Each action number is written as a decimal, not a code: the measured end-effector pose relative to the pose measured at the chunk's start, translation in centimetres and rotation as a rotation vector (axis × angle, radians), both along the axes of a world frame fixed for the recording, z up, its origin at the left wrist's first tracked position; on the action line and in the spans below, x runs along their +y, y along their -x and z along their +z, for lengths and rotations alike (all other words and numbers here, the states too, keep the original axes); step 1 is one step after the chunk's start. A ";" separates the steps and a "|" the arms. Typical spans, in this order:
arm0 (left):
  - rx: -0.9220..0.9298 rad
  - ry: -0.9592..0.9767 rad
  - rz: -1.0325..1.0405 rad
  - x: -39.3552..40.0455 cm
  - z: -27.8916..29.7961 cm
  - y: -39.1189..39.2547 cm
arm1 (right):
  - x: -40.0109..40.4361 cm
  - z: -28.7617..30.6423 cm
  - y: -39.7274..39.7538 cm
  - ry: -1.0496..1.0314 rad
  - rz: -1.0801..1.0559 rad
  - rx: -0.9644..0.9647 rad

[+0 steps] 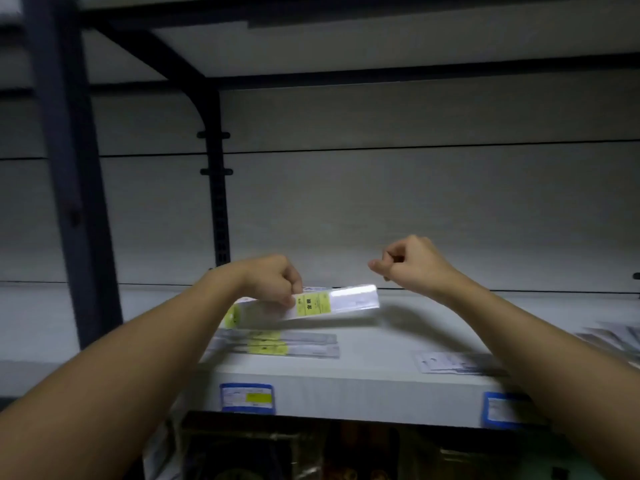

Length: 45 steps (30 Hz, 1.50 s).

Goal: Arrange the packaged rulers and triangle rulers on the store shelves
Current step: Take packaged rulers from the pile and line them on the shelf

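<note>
Packaged rulers (pixel 313 306), a small bundle in clear sleeves with yellow-green labels, hang just above the white shelf (pixel 381 375), tilted so the right end sits a little higher than the left. The left hand (pixel 277 278) grips the bundle from above near its middle, fingers curled down around the far edge and thumb on the near side. The right hand (pixel 412 263) floats to the right of the bundle's shiny end, apart from it, its fingers clenched into a loose fist and holding nothing that can be made out.

On the shelf directly beneath the held bundle lie two more ruler packs (pixel 287 344), flat and side by side, running left to right, each with a yellow-green label. Farther right, near the front edge, a flat pale packet (pixel 450 363) rests partly under the right forearm; its contents are too blurred to tell. More pale packets (pixel 613 336) lie at the far right edge of the shelf.

Two blue-framed price tags (pixel 246 398) sit on the shelf's front lip. A dark metal post (pixel 216 188) stands at the back left.
</note>
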<state>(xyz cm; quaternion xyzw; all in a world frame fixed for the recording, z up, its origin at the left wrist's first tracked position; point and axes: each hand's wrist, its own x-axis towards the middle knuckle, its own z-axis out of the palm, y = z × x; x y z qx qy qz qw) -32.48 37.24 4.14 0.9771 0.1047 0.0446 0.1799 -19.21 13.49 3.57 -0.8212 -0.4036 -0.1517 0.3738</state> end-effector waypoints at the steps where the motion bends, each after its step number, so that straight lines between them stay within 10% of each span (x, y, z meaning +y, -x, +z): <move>1: 0.012 -0.014 -0.013 0.7 -0.2 0.2 | 1.0 0.1 0.6 0.006 -0.019 -0.008; 20: 0.375 -0.197 -0.078 4.6 0.1 2.4 | 7.9 0.8 2.8 0.162 -0.122 -0.119; 30: -0.149 -0.355 -0.036 6.1 -0.5 -1.8 | 9.7 0.0 1.0 0.170 -0.158 -0.106; 45: -0.154 -0.287 -0.123 7.2 -5.2 -4.7 | 13.9 -1.9 0.3 0.003 -0.212 -0.005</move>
